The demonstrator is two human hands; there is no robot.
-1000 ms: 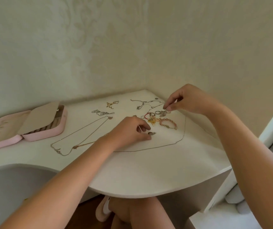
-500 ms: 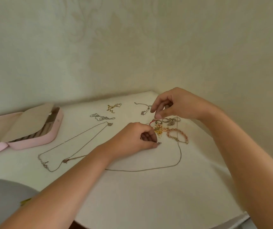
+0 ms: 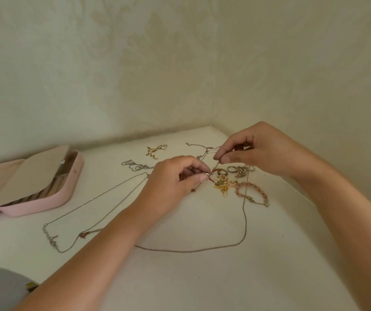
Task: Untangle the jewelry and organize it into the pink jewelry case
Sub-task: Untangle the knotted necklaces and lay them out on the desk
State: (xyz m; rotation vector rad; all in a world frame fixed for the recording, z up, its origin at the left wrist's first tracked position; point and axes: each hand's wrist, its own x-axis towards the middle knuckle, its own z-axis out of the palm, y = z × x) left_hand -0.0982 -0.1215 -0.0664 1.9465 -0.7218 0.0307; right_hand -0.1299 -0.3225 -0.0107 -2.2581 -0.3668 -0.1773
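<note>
**Desk:** What does the head view give you?

**Operator:** I see both hands over the white table (image 3: 202, 279), near its back corner. The left hand (image 3: 173, 185) pinches a small metal clasp on a red cord (image 3: 212, 172) between thumb and forefinger. The right hand (image 3: 260, 151) pinches a thin chain (image 3: 217, 163) just above the jewelry tangle (image 3: 225, 184).

**Desk:** Where is the case?

**Operator:** The pink jewelry case (image 3: 45, 204) lies open at the table's left, well apart from the hands, with a beige flap (image 3: 29, 173) tilted over it. A pink bead bracelet (image 3: 254, 191) and some rings (image 3: 231, 169) sit beside the tangle.

**Desk:** Any writing?

**Operator:** The long necklace (image 3: 103, 196) in front of the case carries a script-like pendant (image 3: 52, 240), too small for me to read.
</note>
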